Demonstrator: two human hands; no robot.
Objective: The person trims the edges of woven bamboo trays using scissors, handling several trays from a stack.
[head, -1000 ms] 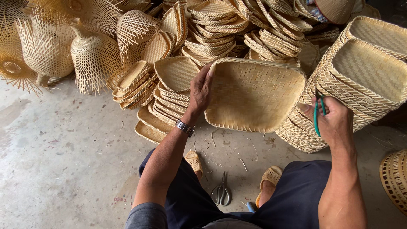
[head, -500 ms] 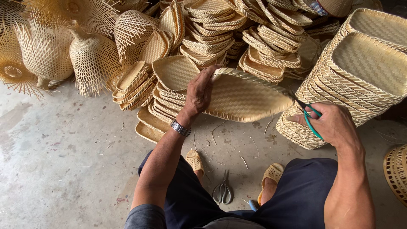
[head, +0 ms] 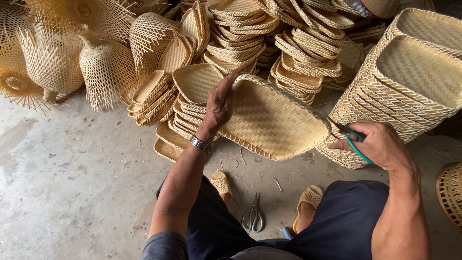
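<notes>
Scissors (head: 253,217) lie shut on the concrete floor (head: 67,183) between the person's two sandals (head: 222,183), just in front of the dark trousers. Above them the tray (head: 272,120), a flat woven rectangle with rounded corners, is held tilted over the floor. The left hand (head: 219,103) grips its upper left rim, fingers curled over the edge, a watch (head: 200,144) on the wrist. The right hand (head: 380,144) is closed around green-handled snips (head: 353,139) whose tip meets the tray's right corner; whether the blades are open cannot be told. Left of the tray sits a low stack of small trays (head: 178,123), partly hidden behind it and the left forearm. To the right a tall stack of deep trays (head: 409,82) leans, its foot covered by the right hand. Farther back more stacks (head: 298,53) crowd together, and at far left stand unfinished baskets (head: 103,67) with loose splayed strips. A round basket (head: 451,195) is cut off at the right edge.
</notes>
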